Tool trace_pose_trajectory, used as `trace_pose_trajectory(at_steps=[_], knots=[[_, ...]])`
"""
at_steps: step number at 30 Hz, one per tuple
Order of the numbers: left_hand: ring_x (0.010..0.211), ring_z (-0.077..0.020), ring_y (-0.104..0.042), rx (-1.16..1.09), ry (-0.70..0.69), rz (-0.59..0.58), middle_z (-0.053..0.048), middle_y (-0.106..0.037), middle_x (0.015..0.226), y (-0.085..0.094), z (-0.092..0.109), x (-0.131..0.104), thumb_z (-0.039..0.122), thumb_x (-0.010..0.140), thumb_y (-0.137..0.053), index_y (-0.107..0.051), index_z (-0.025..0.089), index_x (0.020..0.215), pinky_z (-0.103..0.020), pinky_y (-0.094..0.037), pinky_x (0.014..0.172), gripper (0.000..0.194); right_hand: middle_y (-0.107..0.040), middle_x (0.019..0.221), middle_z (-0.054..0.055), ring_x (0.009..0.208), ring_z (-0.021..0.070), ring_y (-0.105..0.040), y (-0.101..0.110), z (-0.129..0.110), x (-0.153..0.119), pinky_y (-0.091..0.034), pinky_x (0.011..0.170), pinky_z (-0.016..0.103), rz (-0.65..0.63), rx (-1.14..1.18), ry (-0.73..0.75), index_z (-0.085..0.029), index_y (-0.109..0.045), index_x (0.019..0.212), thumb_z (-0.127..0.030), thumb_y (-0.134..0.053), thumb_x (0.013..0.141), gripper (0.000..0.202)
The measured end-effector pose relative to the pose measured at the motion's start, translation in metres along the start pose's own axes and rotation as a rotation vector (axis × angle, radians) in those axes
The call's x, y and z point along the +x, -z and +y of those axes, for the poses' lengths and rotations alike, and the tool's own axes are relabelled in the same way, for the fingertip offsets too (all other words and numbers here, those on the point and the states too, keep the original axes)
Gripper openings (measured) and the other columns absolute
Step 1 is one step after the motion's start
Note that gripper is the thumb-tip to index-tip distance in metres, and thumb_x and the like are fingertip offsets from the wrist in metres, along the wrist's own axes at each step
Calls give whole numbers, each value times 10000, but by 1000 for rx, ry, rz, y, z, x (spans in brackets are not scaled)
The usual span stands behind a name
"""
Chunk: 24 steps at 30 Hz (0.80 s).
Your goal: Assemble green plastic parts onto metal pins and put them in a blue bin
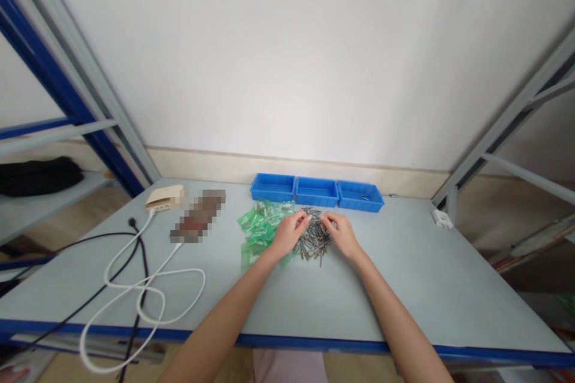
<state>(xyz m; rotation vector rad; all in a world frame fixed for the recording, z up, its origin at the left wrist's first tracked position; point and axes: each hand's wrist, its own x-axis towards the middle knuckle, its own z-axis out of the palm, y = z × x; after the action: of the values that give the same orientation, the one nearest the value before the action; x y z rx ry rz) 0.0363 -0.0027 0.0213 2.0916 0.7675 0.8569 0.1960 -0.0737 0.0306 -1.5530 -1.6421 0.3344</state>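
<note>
A loose pile of thin metal pieces (314, 245), like screws or drill bits in silver and brassy tones, lies on the table between my hands. My left hand (288, 232) is over the pile's left edge, thumb and fingers pinched together. Across from it, my right hand (342, 233) has its fingertips closed at the pile's upper right. Whatever sits in either pinch is too small to make out. Against my left hand's outer side lie several green plastic bags (260, 224) with small pieces inside, partly covered by that hand and wrist.
Three blue bins stand in a row behind the pile: left (273, 194), middle (317, 198) and right (360, 204), the last holding a few metal pieces. A beige box (164, 196), white cable (204, 284) and black cables occupy the left. A white block (442, 219) sits far right.
</note>
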Motion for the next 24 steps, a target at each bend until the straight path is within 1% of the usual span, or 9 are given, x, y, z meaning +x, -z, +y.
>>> trace_pose_trajectory(at_steps=[2,5,7,12,14,16,20,22,24], knots=[[519,-114,-430,-30,-2,7,20,-482,555,0,-1,0,442,866,-407,-518,170,680,-226,-305,532,348,-621,642,12,638,159,-549,-2,2,0,-388,665,270,11,21,-1,-197,-576,624,-407,-387,889,387],[565,-118,-472,-75,7,23,9,-550,639,-1,-3,1,437,839,-461,-560,167,774,-227,-341,567,295,-659,773,27,732,173,-568,-4,6,1,-400,720,279,68,39,6,-201,-612,758,-405,-441,864,287],[573,-119,-480,-87,21,36,7,-562,654,-1,-3,2,431,830,-476,-568,166,791,-229,-350,581,283,-658,794,29,751,177,-565,-4,7,1,-399,724,281,97,34,8,-201,-612,794,-414,-462,853,267],[532,-107,-402,-78,5,29,21,-454,558,-1,-1,1,440,863,-405,-504,161,652,-225,-295,531,363,-579,617,10,634,162,-519,-5,5,0,-367,647,277,45,-26,21,-195,-541,607,-421,-379,894,399],[517,-103,-377,-74,3,25,27,-425,540,-1,0,1,452,863,-400,-488,163,639,-227,-278,521,376,-560,591,9,614,158,-508,-7,5,0,-367,637,279,35,-18,20,-195,-527,588,-420,-365,900,418],[508,-103,-374,-87,7,20,33,-420,534,-1,-1,1,454,855,-415,-498,166,679,-227,-273,517,347,-585,643,19,655,166,-520,-8,6,1,-386,662,285,61,10,20,-195,-555,637,-416,-383,892,379],[500,-106,-373,-104,11,43,47,-408,530,-3,-3,1,427,855,-423,-505,177,791,-225,-270,514,271,-622,861,53,860,198,-532,-9,7,1,-396,806,332,140,57,67,-201,-601,798,-388,-436,876,261],[505,-106,-370,-91,8,49,42,-403,536,-3,-3,1,425,867,-399,-491,178,747,-227,-272,519,290,-610,866,52,890,201,-522,-9,6,0,-377,847,349,133,39,78,-208,-600,748,-381,-434,883,275],[512,-105,-365,-68,1,46,36,-396,538,-3,-3,1,432,874,-380,-462,176,672,-231,-272,525,336,-593,812,44,857,195,-520,-8,5,0,-372,843,349,104,20,72,-208,-575,662,-379,-410,897,335]])
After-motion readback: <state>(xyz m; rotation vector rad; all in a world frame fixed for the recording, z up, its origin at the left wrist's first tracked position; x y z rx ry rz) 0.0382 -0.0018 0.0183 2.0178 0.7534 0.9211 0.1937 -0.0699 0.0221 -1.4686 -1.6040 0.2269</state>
